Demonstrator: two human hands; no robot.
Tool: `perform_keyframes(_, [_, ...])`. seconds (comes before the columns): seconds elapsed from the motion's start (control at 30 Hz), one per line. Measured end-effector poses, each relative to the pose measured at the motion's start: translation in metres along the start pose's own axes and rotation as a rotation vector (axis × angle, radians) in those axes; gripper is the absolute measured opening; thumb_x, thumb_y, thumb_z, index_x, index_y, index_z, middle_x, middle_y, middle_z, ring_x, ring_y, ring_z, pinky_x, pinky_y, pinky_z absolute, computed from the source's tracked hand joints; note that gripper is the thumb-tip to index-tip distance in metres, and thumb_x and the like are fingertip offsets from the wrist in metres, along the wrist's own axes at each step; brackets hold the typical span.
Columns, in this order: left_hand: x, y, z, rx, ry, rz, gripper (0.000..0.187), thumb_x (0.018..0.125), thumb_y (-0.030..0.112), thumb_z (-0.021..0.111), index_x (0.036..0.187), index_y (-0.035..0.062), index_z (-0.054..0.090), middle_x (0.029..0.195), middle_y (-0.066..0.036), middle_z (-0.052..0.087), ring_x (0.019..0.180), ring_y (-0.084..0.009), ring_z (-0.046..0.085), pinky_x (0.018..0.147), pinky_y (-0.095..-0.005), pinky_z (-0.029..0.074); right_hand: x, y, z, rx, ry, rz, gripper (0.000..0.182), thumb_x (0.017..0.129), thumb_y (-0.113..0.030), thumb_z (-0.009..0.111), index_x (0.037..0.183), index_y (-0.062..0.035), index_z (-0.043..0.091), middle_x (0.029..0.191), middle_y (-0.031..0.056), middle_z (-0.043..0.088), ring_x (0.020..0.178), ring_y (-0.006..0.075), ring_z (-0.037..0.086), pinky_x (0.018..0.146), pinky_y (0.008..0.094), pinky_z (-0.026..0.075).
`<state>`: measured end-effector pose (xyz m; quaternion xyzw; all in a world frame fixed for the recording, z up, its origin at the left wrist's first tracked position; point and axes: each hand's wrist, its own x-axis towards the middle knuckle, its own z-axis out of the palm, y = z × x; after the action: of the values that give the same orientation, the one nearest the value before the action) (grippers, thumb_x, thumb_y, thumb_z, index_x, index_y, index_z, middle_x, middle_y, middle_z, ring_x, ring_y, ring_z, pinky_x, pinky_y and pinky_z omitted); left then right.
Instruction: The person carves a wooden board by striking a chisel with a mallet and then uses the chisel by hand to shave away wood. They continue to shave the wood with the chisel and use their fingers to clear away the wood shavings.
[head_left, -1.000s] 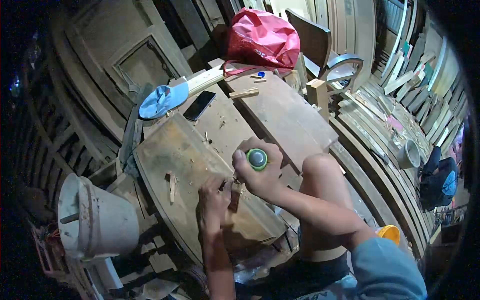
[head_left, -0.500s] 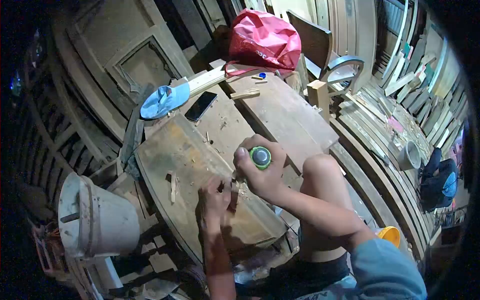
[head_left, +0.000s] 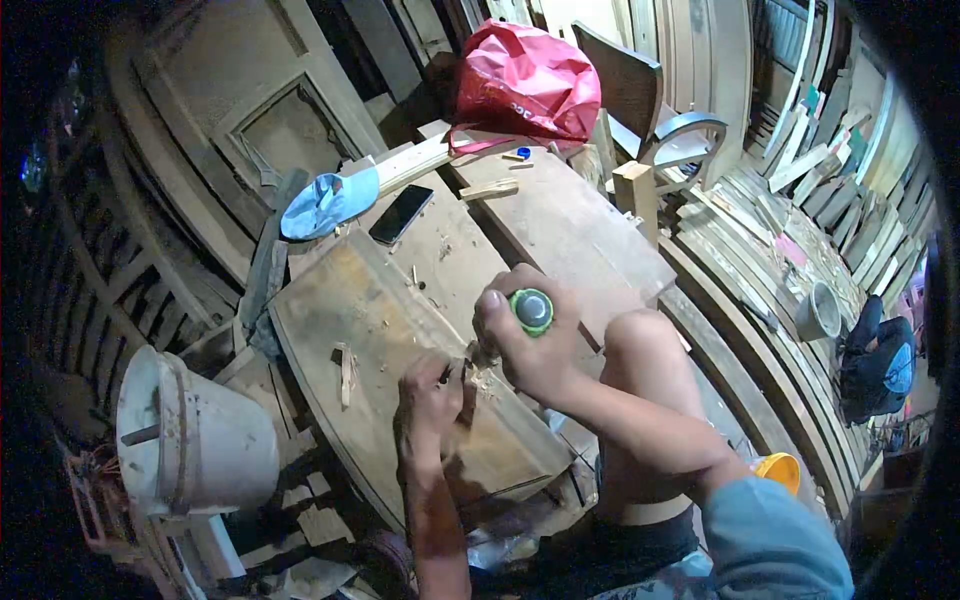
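My right hand is wrapped round an upright tool handle with a green rim and a grey butt end that faces me. The tool's lower part is mostly hidden under this fist. Just to its left, my left hand rests low over the wooden panel, fingers curled and pinched by the tool's lower end. What those fingers hold is too small and dark to make out. Pale wood shavings lie between the two hands, and a split wood sliver is on the panel farther left.
Behind the panel lie a phone, a light blue cap and a wood offcut. A red bag stands at the back, near a chair. A white bucket is at left; stacked planks run along the right.
My right hand and the tool handle have shifted slightly to the right and tilted a little. My left hand stays almost in place, its fingers moving slightly.
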<state>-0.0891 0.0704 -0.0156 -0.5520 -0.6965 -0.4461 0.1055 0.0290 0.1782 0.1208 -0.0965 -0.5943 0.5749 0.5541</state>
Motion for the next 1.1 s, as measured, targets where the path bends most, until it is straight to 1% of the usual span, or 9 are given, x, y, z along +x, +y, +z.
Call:
perform_keyframes(0.03, [0.007,0.009,-0.005,-0.076,-0.063,-0.124,0.013,0.081,0.012,0.060,0.073,0.0027,0.055,0.071,-0.017,0.054,0.067,-0.0392,0.054,0.056,-0.0438,0.041,-0.001,-0.003,-0.002,0.009,-0.004,0.011,0.016,0.080,-0.007,0.064,0.068,-0.0005,0.055,0.055,0.0051,0.053,0.048,0.0096,0.051,0.047,0.0248,0.039])
perform_keyframes(0.2, [0.009,0.015,-0.005,-0.082,-0.026,-0.072,0.011,0.079,0.011,0.061,0.073,0.0033,0.056,0.072,-0.015,0.054,0.067,-0.0387,0.054,0.055,-0.0441,0.041,-0.006,0.006,-0.003,-0.038,-0.034,0.067,0.015,0.078,-0.006,0.065,0.067,-0.0007,0.056,0.055,0.0060,0.054,0.048,0.0101,0.051,0.047,0.0252,0.040])
perform_keyframes(0.27, [0.013,0.017,-0.008,-0.070,-0.054,-0.061,0.011,0.078,0.011,0.061,0.074,0.0032,0.056,0.072,-0.015,0.054,0.067,-0.0386,0.054,0.055,-0.0439,0.041,-0.006,0.001,-0.007,-0.193,-0.200,-0.194,0.013,0.087,-0.003,0.057,0.075,0.0000,0.052,0.064,0.0066,0.059,0.055,0.0108,0.055,0.049,0.0231,0.043])
perform_keyframes(0.33, [0.010,0.018,-0.009,-0.078,-0.088,-0.169,0.011,0.077,0.011,0.062,0.074,0.0027,0.055,0.073,-0.015,0.054,0.068,-0.0386,0.054,0.055,-0.0439,0.041,-0.005,-0.005,-0.003,-0.101,-0.184,-0.180,0.016,0.086,-0.004,0.058,0.072,-0.0001,0.053,0.062,0.0058,0.058,0.052,0.0097,0.054,0.047,0.0231,0.042])
perform_keyframes(0.47, [0.007,0.012,-0.001,-0.228,-0.102,-0.145,0.012,0.076,0.011,0.062,0.073,0.0025,0.054,0.073,-0.015,0.053,0.068,-0.0385,0.054,0.055,-0.0438,0.041,-0.005,-0.004,-0.006,-0.128,-0.151,-0.086,0.016,0.087,-0.004,0.057,0.073,0.0007,0.052,0.062,0.0059,0.058,0.049,0.0087,0.052,0.045,0.0232,0.041])
perform_keyframes(0.6, [0.002,0.011,-0.004,-0.009,-0.043,-0.041,0.014,0.076,0.011,0.063,0.072,0.0014,0.053,0.073,-0.016,0.053,0.068,-0.0386,0.054,0.056,-0.0433,0.041,-0.004,0.002,-0.001,-0.026,-0.188,-0.140,0.016,0.089,-0.006,0.056,0.076,0.0010,0.052,0.064,0.0061,0.057,0.049,0.0089,0.051,0.045,0.0229,0.040])
perform_keyframes(0.7, [0.002,0.006,0.000,-0.036,-0.029,0.000,0.015,0.076,0.011,0.063,0.073,0.0010,0.053,0.073,-0.016,0.053,0.069,-0.0387,0.054,0.057,-0.0431,0.041,-0.004,0.006,0.000,-0.029,-0.031,0.116,0.016,0.079,-0.007,0.065,0.068,-0.0009,0.056,0.057,0.0053,0.056,0.049,0.0092,0.052,0.048,0.0249,0.040])
perform_keyframes(0.8, [0.003,0.005,-0.001,-0.098,-0.025,-0.063,0.015,0.076,0.013,0.062,0.073,0.0009,0.053,0.073,-0.016,0.052,0.069,-0.0387,0.053,0.057,-0.0431,0.041,-0.004,0.000,0.001,-0.064,-0.055,-0.029,0.016,0.079,-0.007,0.065,0.068,-0.0008,0.056,0.056,0.0045,0.054,0.049,0.0089,0.051,0.047,0.0249,0.040])
perform_keyframes(1.1, [0.009,0.016,-0.009,-0.128,-0.085,-0.149,0.018,0.078,0.015,0.062,0.071,-0.0003,0.055,0.072,-0.017,0.051,0.067,-0.0390,0.053,0.057,-0.0444,0.040,-0.004,0.010,0.002,0.039,0.007,0.059,0.017,0.080,-0.008,0.065,0.068,-0.0008,0.055,0.054,0.0027,0.052,0.049,0.0070,0.049,0.047,0.0236,0.038])
